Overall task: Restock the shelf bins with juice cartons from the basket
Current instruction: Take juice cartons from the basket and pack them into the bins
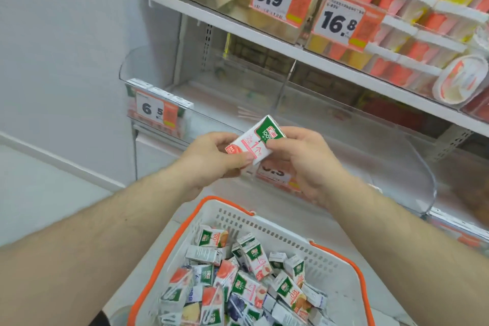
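Above the basket (pixel 267 222), mid-frame, one carton (pixel 255 140) is held up w/ both hands, just in front of the clear shelf bins (pixel 344 140). Left hand (pixel 211 156) pinches its near-left end, thumb on the printed face, fingers curled behind. Right hand (pixel 299 159) grips the far-right, green end, thumb on top. Neither hand wide; both closed round the box.

Handling, as a guess: small, light, stiff paperboard w/ flat faces, so easy to pinch. Probably dents if squeezed hard; corners and any straw on the back could snag. Best hold is across the two broad faces near the middle, one hand only, so the other is free for the next from the pile of cartons (pixel 238 280) below. Bins look mostly bare, lots left to stock.
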Motion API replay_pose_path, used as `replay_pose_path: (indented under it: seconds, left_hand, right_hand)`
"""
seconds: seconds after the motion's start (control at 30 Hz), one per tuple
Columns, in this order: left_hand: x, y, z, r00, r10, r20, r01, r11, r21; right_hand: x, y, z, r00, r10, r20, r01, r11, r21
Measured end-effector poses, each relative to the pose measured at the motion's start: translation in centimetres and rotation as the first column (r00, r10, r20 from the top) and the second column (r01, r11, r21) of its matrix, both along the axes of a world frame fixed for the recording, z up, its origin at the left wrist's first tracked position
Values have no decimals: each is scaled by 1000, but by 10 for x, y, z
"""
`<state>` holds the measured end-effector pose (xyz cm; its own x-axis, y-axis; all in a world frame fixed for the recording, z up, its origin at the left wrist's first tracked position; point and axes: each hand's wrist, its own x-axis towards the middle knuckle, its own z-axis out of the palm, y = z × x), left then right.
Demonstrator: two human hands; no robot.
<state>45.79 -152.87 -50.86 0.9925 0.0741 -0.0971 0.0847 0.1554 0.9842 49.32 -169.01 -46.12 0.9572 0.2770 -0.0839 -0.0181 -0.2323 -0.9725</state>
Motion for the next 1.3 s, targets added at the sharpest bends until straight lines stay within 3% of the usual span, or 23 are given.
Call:
replay_pose_path:
  seconds: [0.2, 0.33, 0.43, 0.53, 0.67, 0.8, 0.97, 1.2, 1.23, 1.3]
  left_hand:
    - [19, 55, 2, 934, 356, 34, -352, 931, -97]
    - [30, 72, -21, 872, 489, -36, -488, 872, 25]
    - [34, 70, -30, 899, 438, -21, -434, 896, 98]
    - [38, 61, -35, 950, 311, -27, -309, 948, 75]
    - [44, 56, -40, 976, 211, -53, -207, 976, 63]
    - [45, 55, -44, 981, 178, -81, -174, 983, 53]
    - [47, 52, -44, 983, 147, -113, -140, 988, 67]
    - [43, 51, -41, 984, 149, -98, -133, 979, 153]
    - [41, 50, -40, 981, 175, -88, -158, 973, 166]
    - [38, 47, -40, 975, 205, -86, -182, 957, 224]
  right_hand:
    - [44, 91, 26, 963, 45, 264, -10, 991, -134]
    - [87, 125, 23, 898, 6, 439, 153, 933, -327]
    - [113, 136, 13, 934, -7, 358, 192, 852, -487]
    - [120, 142, -3, 983, 29, 183, 85, 806, -586]
    - [123, 144, -14, 997, 75, 3, -64, 873, -484]
    - [124, 144, -22, 991, 68, -117, -106, 927, -359]
    - [126, 144, -26, 982, 125, -145, -176, 886, -428]
    - [123, 145, -24, 976, 208, -59, -199, 756, -624]
    - [122, 143, -25, 973, 229, 7, -167, 731, -661]
    - [118, 135, -29, 918, 256, 303, 46, 691, -722]
